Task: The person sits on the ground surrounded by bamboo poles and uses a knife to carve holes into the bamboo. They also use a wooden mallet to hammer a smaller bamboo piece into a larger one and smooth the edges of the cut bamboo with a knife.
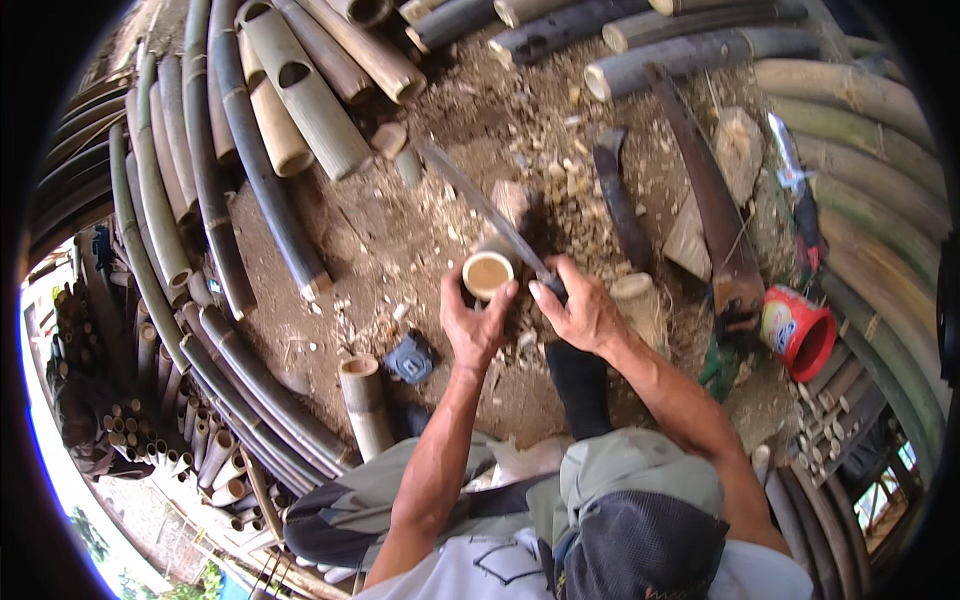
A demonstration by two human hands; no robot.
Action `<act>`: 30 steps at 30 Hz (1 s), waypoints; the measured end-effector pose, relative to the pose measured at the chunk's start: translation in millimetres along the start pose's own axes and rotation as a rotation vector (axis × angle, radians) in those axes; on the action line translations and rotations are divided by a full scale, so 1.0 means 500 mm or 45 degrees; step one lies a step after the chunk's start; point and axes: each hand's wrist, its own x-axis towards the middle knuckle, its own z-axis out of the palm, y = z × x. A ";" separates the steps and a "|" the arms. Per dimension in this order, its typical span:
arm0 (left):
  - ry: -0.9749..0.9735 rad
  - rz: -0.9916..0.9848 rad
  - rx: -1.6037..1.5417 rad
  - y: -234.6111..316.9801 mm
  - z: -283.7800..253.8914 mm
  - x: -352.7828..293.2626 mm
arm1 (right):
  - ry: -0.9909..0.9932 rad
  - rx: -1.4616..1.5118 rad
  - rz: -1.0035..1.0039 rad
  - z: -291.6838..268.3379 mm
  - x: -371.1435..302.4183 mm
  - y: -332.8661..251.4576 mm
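My left hand (474, 322) grips a short upright bamboo tube (488, 273) whose pale open end faces up. My right hand (580, 308) is closed around the handle of a long-bladed knife (482, 207). The blade runs up and to the left, passing just beside the tube's right rim. Both hands are over bare dirt strewn with wood chips, in front of my knees.
Long bamboo poles (255, 170) fan around the dirt floor on the left, top and right. A handsaw (712, 205) and a dark sheath (620, 205) lie to the right, near a tipped red can (800, 335). A cut bamboo section (365, 400) and a blue-grey object (411, 358) lie lower left.
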 end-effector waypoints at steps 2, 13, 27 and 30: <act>-0.045 -0.094 -0.111 0.001 -0.010 0.001 | 0.260 0.180 -0.297 0.003 0.007 -0.044; -0.100 -0.079 -0.061 0.004 -0.018 0.013 | 0.345 0.141 -0.348 0.007 0.030 -0.036; -0.549 0.245 -0.253 0.013 -0.064 0.058 | 0.011 -0.062 0.140 0.020 -0.033 0.052; -0.450 -0.010 -0.246 0.022 -0.043 0.045 | 0.066 -0.050 0.079 0.020 -0.032 0.023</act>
